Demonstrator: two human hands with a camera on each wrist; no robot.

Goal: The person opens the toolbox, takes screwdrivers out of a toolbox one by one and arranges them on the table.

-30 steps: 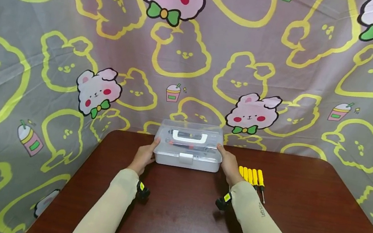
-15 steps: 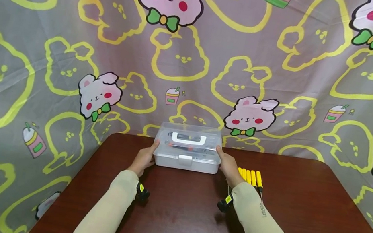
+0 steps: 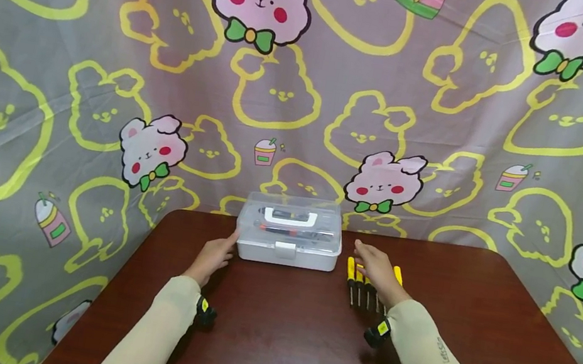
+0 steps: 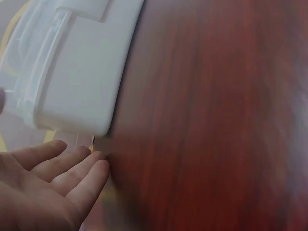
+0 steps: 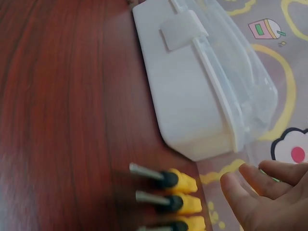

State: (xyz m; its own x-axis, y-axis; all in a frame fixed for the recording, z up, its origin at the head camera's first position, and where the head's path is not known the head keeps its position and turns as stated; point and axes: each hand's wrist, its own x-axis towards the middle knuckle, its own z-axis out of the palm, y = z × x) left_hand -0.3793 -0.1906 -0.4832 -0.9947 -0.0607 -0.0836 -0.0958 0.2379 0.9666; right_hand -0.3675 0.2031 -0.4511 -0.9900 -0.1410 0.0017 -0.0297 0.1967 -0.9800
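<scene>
A white toolbox (image 3: pixel 288 256) with a clear lid (image 3: pixel 257 215) and a white carry handle stands at the back of the table, its front latch down. Dark and orange tools show through the lid. My left hand (image 3: pixel 212 258) is at the box's left side, fingers relaxed; in the left wrist view the fingertips (image 4: pixel 98 166) are just off its corner. My right hand (image 3: pixel 377 271) is away from the box's right side, fingers loosely extended and holding nothing. It hovers over a row of several yellow-handled screwdrivers (image 3: pixel 351 269), partly hiding them.
The brown wooden table (image 3: pixel 266 343) spreads out in front of the box. Close behind it hangs a patterned cloth (image 3: pixel 275 141) with cartoon bears. A small black camera is strapped on each wrist.
Both hands have let go of the box's sides. My right hand has moved right over the screwdrivers, and the left has drawn slightly left. The box stays at the back of the table.
</scene>
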